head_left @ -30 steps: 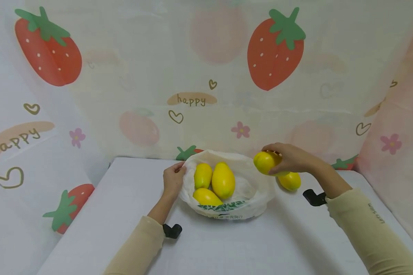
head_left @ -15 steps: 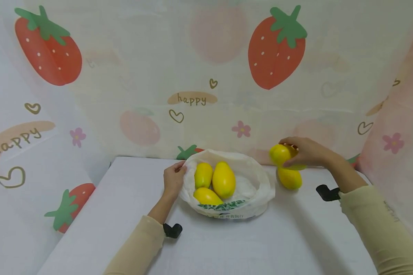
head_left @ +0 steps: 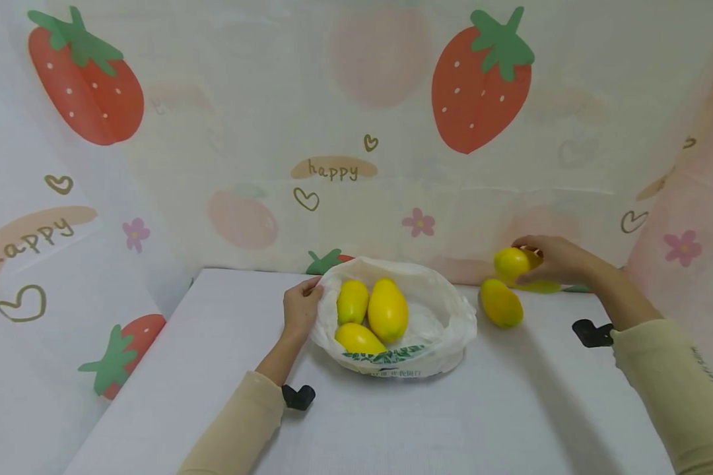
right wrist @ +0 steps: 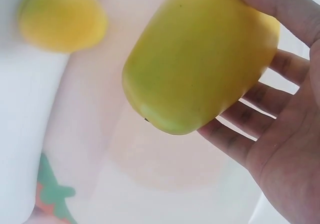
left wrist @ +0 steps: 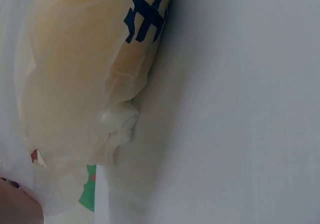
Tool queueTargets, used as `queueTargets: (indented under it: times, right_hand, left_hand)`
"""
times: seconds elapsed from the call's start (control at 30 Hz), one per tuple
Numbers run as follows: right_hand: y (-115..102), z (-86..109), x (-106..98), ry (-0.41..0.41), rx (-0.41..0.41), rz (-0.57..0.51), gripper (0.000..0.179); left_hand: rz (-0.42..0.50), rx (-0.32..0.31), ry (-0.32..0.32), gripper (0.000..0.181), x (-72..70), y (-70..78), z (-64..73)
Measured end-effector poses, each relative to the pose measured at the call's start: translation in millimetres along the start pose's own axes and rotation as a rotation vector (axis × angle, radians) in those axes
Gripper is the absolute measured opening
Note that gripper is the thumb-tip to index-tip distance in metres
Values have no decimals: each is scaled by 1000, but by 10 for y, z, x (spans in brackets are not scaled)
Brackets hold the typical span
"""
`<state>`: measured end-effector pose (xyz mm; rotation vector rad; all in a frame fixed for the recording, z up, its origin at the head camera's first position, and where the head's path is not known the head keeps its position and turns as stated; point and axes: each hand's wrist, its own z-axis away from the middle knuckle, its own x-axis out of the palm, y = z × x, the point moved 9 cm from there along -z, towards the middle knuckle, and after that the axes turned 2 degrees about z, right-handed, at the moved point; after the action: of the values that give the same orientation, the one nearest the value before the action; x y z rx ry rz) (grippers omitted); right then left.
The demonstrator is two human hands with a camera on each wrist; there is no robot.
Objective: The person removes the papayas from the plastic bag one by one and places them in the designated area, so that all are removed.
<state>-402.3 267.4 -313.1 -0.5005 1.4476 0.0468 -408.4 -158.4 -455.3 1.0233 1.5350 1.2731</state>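
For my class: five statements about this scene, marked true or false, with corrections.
1. The left hand pinches the rim of the white bag. True.
2. The bag is tied shut. False: its mouth is open.
3. The right hand grips a yellow fruit. True.
4. Five fruits lie in the bag. False: three fruits show inside.
5. The loose fruit on the table lies left of the bag in the head view. False: it lies to the right.

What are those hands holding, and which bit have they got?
The right hand grips a yellow fruit around its body, leaving one end poking out; the left hand holds the white bag by its left rim.
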Motion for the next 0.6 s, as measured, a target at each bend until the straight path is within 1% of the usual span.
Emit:
queueTargets:
  times: [0.27, 0.37, 0.6]
  right_hand:
    - [158, 72, -12, 1, 21, -1, 70]
    - [216, 94, 19, -6, 45, -18, 70]
    - [344, 110, 67, -17, 77, -32, 72]
  left_hand:
    - [-6, 3, -8, 30, 16, 12, -4]
    - [-1, 8, -15, 31, 31, 11, -9]
    - [-10, 8, -6, 31, 29, -27, -8]
